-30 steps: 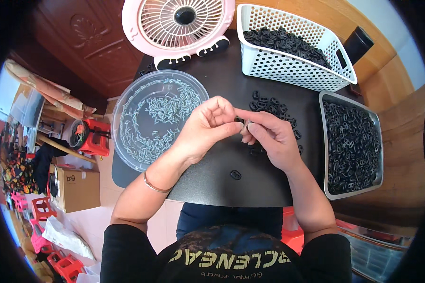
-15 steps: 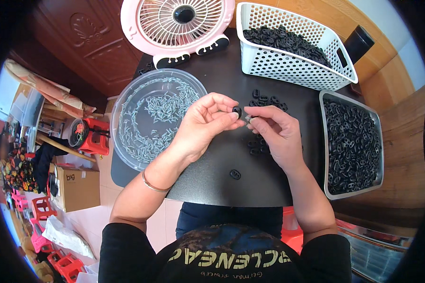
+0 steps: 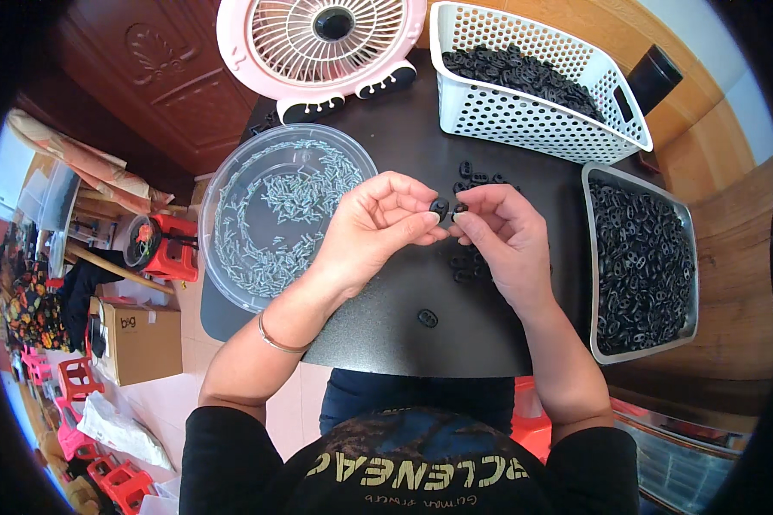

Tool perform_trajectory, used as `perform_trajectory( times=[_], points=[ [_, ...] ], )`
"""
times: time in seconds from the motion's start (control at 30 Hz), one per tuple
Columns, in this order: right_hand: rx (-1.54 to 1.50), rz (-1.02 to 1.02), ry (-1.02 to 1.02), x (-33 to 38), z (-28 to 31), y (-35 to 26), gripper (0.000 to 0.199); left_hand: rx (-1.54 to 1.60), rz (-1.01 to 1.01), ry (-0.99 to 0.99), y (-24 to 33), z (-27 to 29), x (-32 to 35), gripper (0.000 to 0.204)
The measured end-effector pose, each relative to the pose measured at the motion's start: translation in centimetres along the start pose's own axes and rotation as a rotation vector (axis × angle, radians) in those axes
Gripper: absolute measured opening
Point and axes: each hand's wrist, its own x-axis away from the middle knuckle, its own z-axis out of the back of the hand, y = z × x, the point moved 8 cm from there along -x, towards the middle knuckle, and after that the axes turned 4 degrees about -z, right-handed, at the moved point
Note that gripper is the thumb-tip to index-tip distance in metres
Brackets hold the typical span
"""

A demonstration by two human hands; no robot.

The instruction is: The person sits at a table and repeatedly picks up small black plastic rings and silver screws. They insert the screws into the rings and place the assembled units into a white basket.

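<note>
Above the middle of the dark table, my left hand (image 3: 374, 225) pinches a black oval plastic piece (image 3: 439, 207) between thumb and fingers. Close to its right side, my right hand (image 3: 508, 245) grips a smaller black plastic piece (image 3: 460, 208) by the fingertips. The two pieces almost meet; whether they touch, or what lies between them, I cannot make out. Partly behind my right hand lies a group of black two-holed oval pieces (image 3: 464, 273). One loose oval piece (image 3: 428, 318) rests near the table's front edge.
Left of my hands stands a clear round tub (image 3: 223, 287) of small silvery metal parts, perhaps springs. A pink fan (image 3: 236, 39) is behind it. At the back right sits a white perforated basket (image 3: 489, 112) of black pieces; a metal tray (image 3: 594, 257) of black ovals lies to the right.
A small black piece now shows in my right fingertips, where a small light-coloured bit showed before. The left hand's piece has turned and the two pieces sit closer together.
</note>
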Motion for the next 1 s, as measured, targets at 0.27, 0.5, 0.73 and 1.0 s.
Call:
perform_trajectory(
  times=[0.27, 0.5, 0.73, 1.0],
  points=[
    [-0.031, 0.002, 0.006, 0.0, 0.06, -0.14, 0.013, -0.053, -0.056, -0.001, 0.33, 0.03, 0.2, 0.016],
    [-0.046, -0.017, 0.01, -0.03, 0.17, 0.13, 0.014, -0.052, -0.09, -0.007, 0.41, 0.06, 0.24, 0.017],
    [-0.066, -0.088, -0.039, 0.06, -0.09, 0.35, 0.013, -0.053, -0.094, -0.034, 0.39, -0.45, 0.4, 0.016],
    [-0.094, -0.073, -0.012, 0.12, -0.08, 0.26, 0.013, -0.043, -0.094, -0.031, 0.45, -0.5, 0.46, 0.015]
  ],
)
